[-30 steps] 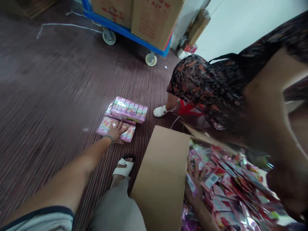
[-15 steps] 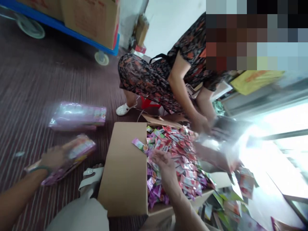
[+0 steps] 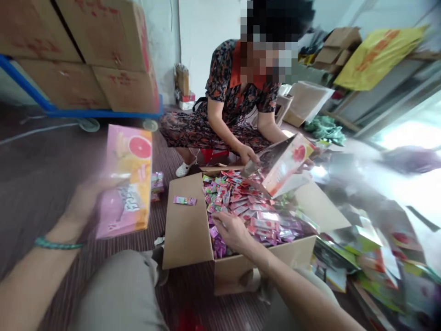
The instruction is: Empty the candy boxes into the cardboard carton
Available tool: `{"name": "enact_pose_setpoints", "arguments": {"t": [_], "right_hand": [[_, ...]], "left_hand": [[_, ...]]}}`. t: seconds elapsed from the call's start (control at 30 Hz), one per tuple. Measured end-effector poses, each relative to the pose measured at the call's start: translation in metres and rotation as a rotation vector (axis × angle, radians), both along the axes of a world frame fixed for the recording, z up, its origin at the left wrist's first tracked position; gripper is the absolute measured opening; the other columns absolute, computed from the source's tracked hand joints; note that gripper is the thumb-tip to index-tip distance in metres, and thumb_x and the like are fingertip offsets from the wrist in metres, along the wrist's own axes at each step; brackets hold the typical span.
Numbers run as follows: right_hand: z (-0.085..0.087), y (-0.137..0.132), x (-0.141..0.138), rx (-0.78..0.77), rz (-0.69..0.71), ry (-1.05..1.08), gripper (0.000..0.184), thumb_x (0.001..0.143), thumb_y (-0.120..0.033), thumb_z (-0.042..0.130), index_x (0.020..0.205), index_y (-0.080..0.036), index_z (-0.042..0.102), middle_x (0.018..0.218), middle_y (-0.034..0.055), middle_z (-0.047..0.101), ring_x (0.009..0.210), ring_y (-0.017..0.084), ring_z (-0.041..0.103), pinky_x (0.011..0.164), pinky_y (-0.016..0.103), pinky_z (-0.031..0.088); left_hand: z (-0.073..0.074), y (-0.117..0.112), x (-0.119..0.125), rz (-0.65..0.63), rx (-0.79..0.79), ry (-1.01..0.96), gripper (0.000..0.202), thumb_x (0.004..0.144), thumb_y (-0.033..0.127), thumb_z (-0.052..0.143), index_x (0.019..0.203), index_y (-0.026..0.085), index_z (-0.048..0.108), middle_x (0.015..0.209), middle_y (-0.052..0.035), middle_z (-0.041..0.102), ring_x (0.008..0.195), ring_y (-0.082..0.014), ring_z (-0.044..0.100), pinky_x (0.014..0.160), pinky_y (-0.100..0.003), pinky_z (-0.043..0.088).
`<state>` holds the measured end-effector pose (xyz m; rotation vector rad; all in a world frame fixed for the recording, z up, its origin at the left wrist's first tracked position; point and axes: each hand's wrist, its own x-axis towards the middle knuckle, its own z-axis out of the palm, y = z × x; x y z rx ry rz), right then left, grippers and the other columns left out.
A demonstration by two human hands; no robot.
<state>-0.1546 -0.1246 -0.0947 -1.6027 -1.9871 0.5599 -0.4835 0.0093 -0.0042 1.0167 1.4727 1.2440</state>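
Note:
My left hand point(image 3: 86, 202) is closed on a pink and orange packet bag point(image 3: 127, 179) with a grapefruit picture, held upright over the floor; the hand is blurred. In an open cardboard box point(image 3: 188, 230), my right hand point(image 3: 231, 231) rests with fingers bent among several small pink, red and purple sachets point(image 3: 255, 207); whether it holds one I cannot tell. One loose sachet point(image 3: 184, 200) lies on the box flap. Across the box a seated person in a patterned dress holds a similar bag point(image 3: 285, 163) open over the sachets.
A blue trolley point(image 3: 86, 112) stacked with cardboard cartons point(image 3: 117, 50) stands at the back left. A pile of filled packets point(image 3: 157, 183) lies on the dark striped floor behind my bag. Flat empty bags point(image 3: 358, 262) are heaped at the right. My knees are at the bottom.
My left hand took a packet from the floor pile and lifted it upright toward me. My view swung up and right. My right hand stayed in the box.

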Motion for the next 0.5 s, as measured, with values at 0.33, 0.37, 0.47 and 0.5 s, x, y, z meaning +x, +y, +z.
{"name": "enact_pose_setpoints", "arguments": {"t": [0.33,0.37,0.47,0.5], "right_hand": [[0.005,0.033,-0.026,0.187,0.113,-0.386,0.021,0.102,-0.020,0.044,0.100,-0.017,0.065,0.104,0.0093,0.067,0.097,0.022,0.059,0.086,0.034,0.047],[0.004,0.043,-0.041,0.181,0.120,-0.392,0.020,0.102,-0.023,0.046,0.101,-0.017,0.065,0.109,0.0099,0.067,0.099,0.023,0.059,0.087,0.035,0.047],[-0.006,0.072,-0.075,0.193,0.137,-0.412,0.022,0.101,-0.031,0.050,0.100,-0.018,0.068,0.127,0.0136,0.064,0.110,0.026,0.057,0.092,0.039,0.047],[-0.011,0.081,-0.077,0.205,0.131,-0.423,0.024,0.101,-0.032,0.050,0.101,-0.017,0.069,0.132,0.0151,0.062,0.116,0.028,0.056,0.097,0.041,0.046]], "left_hand": [[0.000,-0.014,0.079,0.006,0.275,-0.695,0.041,0.081,0.018,0.058,0.121,0.012,0.067,0.101,-0.0058,0.079,0.103,-0.0222,0.073,0.102,-0.036,0.057],[-0.005,-0.010,0.070,0.038,0.252,-0.707,0.040,0.083,0.017,0.055,0.120,0.011,0.067,0.099,-0.0063,0.079,0.100,-0.0216,0.073,0.101,-0.035,0.057],[-0.011,-0.004,0.045,0.123,0.163,-0.721,0.034,0.085,0.014,0.051,0.115,0.010,0.069,0.091,-0.0040,0.080,0.086,-0.0180,0.075,0.092,-0.029,0.060],[-0.009,-0.003,0.040,0.147,0.139,-0.715,0.032,0.085,0.012,0.051,0.111,0.011,0.069,0.087,-0.0024,0.079,0.080,-0.0165,0.075,0.088,-0.026,0.062]]}}
